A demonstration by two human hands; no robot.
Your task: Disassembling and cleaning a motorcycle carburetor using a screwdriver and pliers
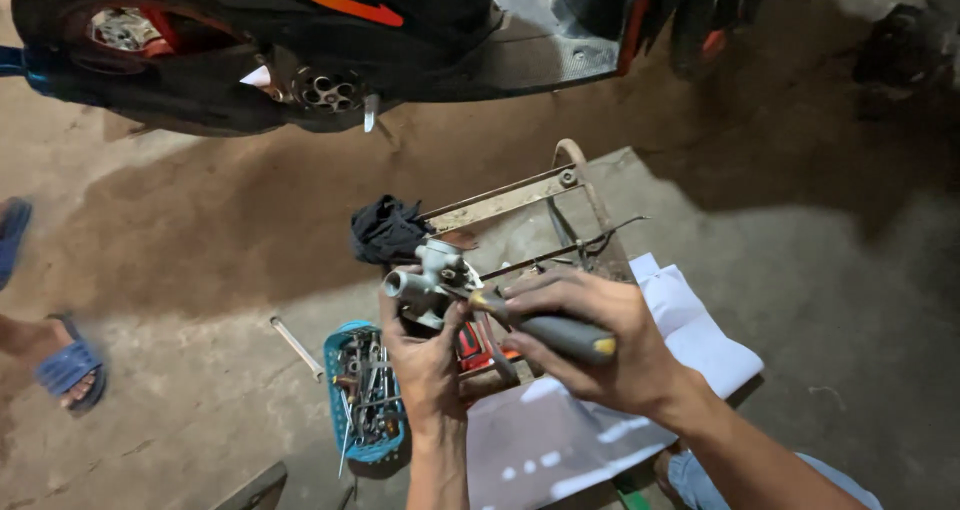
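**Carburetor in one hand, screwdriver in the other**

At the centre of the frame the left hand (428, 365) holds a grey metal carburetor (430, 280) up from below, its fingers wrapped tight round the lower part of the body. The carburetor's round throat faces the left of the frame. Just right of it the right hand (600, 345) grips a screwdriver (545, 328) with a grey handle and yellow end cap; the fingers are closed fully round the handle, and the tip points left and meets the carburetor's side near the left thumb.

Below the hands, on the concrete floor (200, 270), stands a rusty metal frame (540, 195) with thin rods, running from the centre toward the upper right. A dark rag (385, 228) lies bunched at its left end, just above the carburetor. Something red (475, 348) shows between the two hands, mostly hidden.

Lower left of centre sits a blue basket (345, 355) filled with small tools, and a wrench (297, 348) lies on the floor just left of it. White paper (700, 340) spreads under the right forearm toward the lower middle.

Across the top of the frame stretches a black scooter (300, 30) with orange stripes. At the left edge a foot in a blue sandal (70, 370) belongs to another person.
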